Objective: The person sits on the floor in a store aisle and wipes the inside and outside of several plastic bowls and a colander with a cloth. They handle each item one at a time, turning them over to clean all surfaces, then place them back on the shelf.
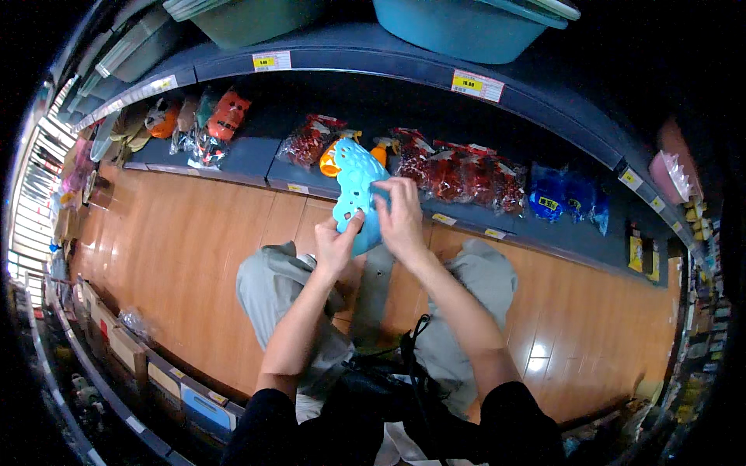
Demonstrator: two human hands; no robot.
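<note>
A light blue plastic item with cut-out holes and a scalloped edge [356, 175], perhaps a small basket, is held tilted in front of the lower shelf. My left hand [335, 247] grips its lower end, thumb pressed on the perforated face. At its right side is my right hand [402, 215], with bent fingers and thumb against the edge; whether they pinch it is unclear. Behind it, an orange spray bottle [330, 162] is partly hidden, and a second orange spray bottle [382, 152] stands just to the right.
Red items in clear bags [466, 177] and blue packages [548, 192] line the lower shelf [233, 152]. Overhead, the upper shelf's front edge [373, 61] juts out, bearing a blue basin [466, 29]. My bent knees [265, 279] flank my arms above the wood-look floor [175, 233].
</note>
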